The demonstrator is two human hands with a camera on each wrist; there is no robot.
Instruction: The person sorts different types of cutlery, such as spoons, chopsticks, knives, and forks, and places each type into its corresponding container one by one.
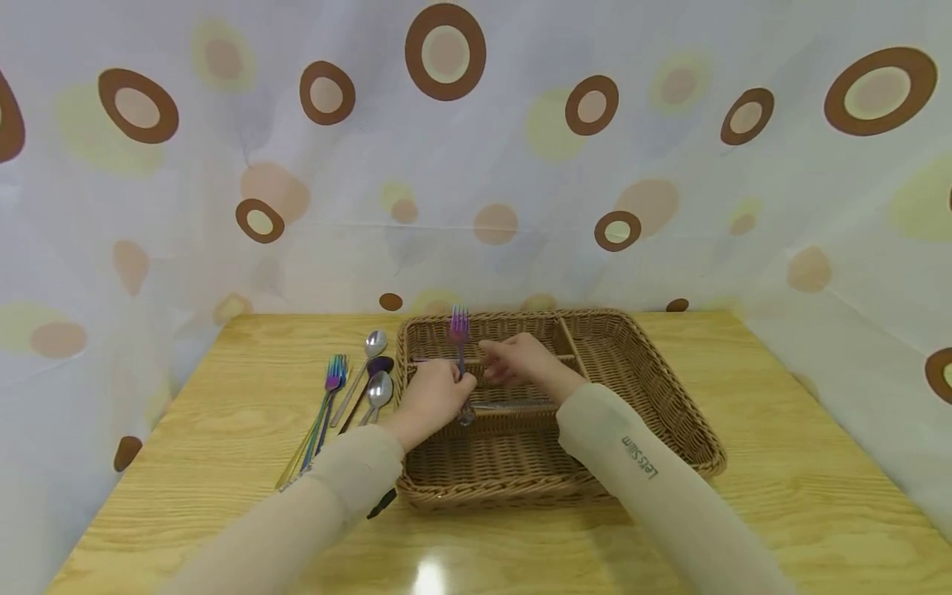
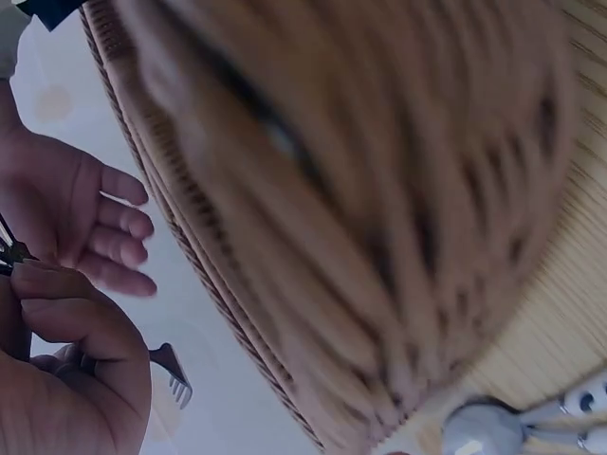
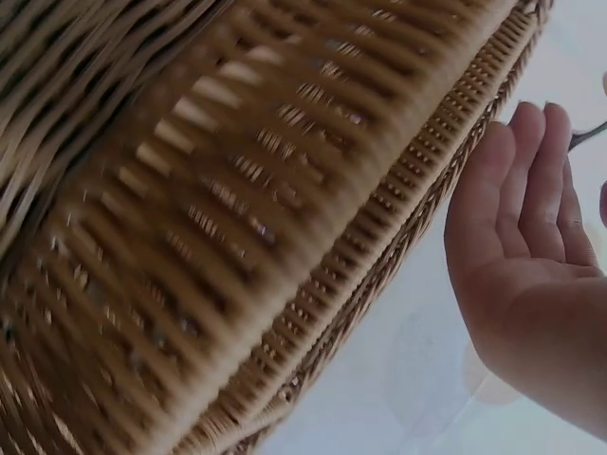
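Patterned cloth (image 1: pixel 521 149) behind; pale wood worktop (image 1: pixel 796 397) in front of it. On the worktop, a wicker basket (image 1: pixel 625 364) with several compartments; inner dividers run left to right, plus one short divider running fore and aft.

Both hands are over the basket. Left hand (image 1: pixel 435 392) over its left part, fingers curled, pinching a fork. Right hand (image 1: pixel 530 361) just to the right, reaching in from that side; fingers nearly straight, a little bent, holding nothing, palm bare in the left wrist view. A gap shows between its fingertips and the fork.

Left of the basket, flat on the worktop: spoons (image 1: pixel 379 388) nearest the rim, then loose forks (image 1: pixel 332 380) beyond, heads away from the person.

The fork in hand, purple fork (image 1: pixel 459 322): above the basket's left part, in the left fingers, gripped along the handle. Tines point away from the person, handle end toward the body, so the long axis crosses the left-right dividers instead of following them. Exact tilt hard to judge. Left hand is the nearer, in contact; right fingertips lie near, to the fork's right.
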